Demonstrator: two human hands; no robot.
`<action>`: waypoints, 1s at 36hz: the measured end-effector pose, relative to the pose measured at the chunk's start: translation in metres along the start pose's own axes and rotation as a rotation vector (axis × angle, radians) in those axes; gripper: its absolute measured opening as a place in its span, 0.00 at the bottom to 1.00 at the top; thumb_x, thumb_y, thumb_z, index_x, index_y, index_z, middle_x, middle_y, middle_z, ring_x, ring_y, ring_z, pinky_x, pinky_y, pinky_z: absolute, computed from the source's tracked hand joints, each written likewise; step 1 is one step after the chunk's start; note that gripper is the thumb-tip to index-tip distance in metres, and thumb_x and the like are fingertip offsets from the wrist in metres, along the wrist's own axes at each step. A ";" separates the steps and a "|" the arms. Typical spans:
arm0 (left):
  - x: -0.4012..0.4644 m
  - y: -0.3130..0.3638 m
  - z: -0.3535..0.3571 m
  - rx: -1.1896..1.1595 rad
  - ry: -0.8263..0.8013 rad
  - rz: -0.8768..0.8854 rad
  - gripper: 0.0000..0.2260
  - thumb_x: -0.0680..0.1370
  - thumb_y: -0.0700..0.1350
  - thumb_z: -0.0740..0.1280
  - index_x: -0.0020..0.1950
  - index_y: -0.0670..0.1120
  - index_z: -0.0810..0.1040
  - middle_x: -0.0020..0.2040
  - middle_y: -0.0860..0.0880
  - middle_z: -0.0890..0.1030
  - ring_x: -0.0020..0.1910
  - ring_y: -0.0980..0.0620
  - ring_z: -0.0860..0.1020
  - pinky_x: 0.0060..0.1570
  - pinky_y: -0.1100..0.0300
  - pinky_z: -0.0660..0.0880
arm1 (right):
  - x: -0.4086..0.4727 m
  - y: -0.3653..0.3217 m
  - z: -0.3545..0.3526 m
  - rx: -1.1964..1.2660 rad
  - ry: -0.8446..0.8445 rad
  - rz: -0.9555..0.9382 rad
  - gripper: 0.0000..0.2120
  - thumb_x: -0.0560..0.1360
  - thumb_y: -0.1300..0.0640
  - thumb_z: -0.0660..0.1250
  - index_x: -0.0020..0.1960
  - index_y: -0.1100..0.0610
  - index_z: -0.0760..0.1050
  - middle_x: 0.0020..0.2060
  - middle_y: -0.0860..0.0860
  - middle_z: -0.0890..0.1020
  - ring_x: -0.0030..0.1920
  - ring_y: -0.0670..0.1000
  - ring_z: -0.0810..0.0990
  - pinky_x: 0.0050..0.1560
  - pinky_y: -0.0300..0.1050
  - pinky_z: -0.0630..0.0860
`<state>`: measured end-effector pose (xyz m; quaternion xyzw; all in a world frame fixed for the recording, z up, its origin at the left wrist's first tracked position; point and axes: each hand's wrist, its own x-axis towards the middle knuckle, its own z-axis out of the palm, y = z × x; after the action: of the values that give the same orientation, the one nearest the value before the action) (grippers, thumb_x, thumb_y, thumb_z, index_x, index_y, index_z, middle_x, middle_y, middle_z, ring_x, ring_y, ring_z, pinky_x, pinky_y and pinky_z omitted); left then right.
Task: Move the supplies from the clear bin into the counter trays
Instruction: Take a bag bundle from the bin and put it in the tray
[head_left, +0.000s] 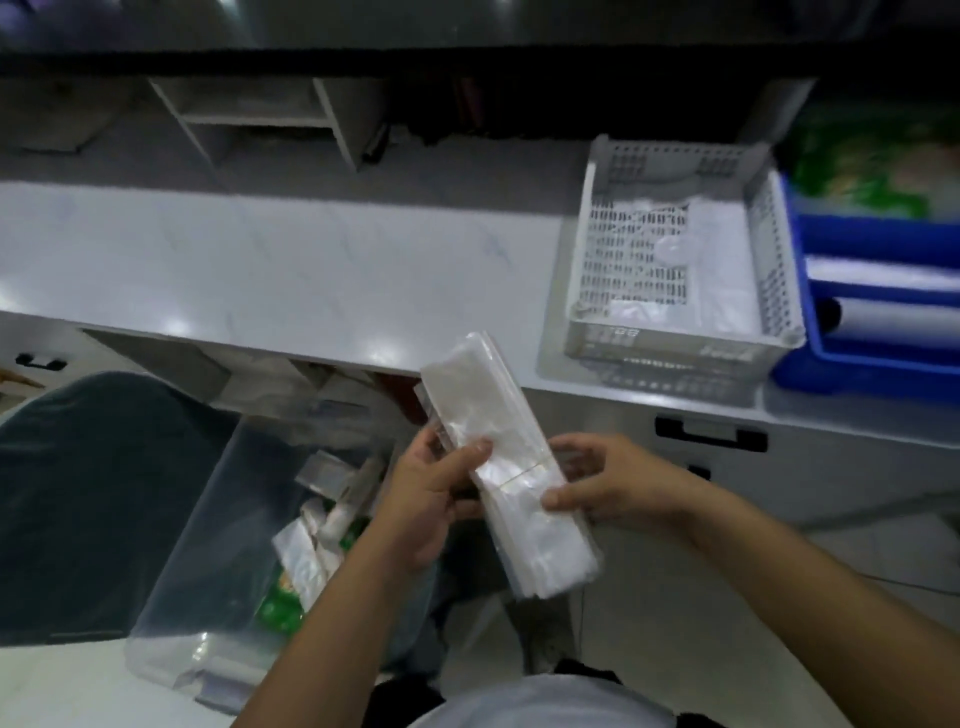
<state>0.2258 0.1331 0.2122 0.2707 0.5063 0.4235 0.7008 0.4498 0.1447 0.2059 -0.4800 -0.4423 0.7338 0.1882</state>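
Both hands hold one long pack of clear bags (506, 462) in the air — the left hand (426, 499) grips its left edge, the right hand (608, 486) its right edge. It is above the clear bin (208, 525) on the floor, before the white tray (675, 275) on the counter (285, 270).

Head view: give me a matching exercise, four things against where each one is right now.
Things:
1. bundle of clear bags
2. clear bin
3. grey perforated tray
4. blue tray

Places:
A. on the counter, at the far right edge of the view
B. on the floor, lower left
C. held in both hands
D. on the counter, just left of the blue one

Pairs: 1-C, 2-B, 3-D, 4-A
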 end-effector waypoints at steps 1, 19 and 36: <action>0.003 0.000 0.013 0.020 -0.036 -0.005 0.21 0.71 0.42 0.75 0.63 0.48 0.77 0.57 0.41 0.83 0.52 0.39 0.83 0.44 0.43 0.81 | -0.011 0.002 -0.009 0.030 0.008 0.001 0.29 0.57 0.52 0.85 0.57 0.46 0.82 0.53 0.53 0.86 0.55 0.54 0.84 0.50 0.50 0.82; 0.087 0.035 0.170 0.205 -0.320 0.040 0.20 0.67 0.39 0.76 0.57 0.41 0.81 0.51 0.41 0.84 0.48 0.44 0.84 0.40 0.53 0.80 | -0.118 -0.003 -0.108 -0.076 0.545 -0.205 0.23 0.67 0.73 0.75 0.60 0.60 0.79 0.51 0.63 0.84 0.52 0.61 0.83 0.57 0.55 0.80; 0.207 0.089 0.287 0.177 -0.585 0.067 0.12 0.68 0.39 0.75 0.48 0.51 0.82 0.46 0.48 0.84 0.45 0.48 0.84 0.38 0.55 0.79 | -0.131 -0.063 -0.217 -0.178 0.780 -0.056 0.21 0.65 0.56 0.79 0.55 0.42 0.81 0.49 0.48 0.86 0.51 0.51 0.84 0.56 0.56 0.81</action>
<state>0.4934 0.3709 0.2826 0.4579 0.3087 0.3047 0.7760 0.6911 0.1886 0.2966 -0.7248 -0.4122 0.4502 0.3195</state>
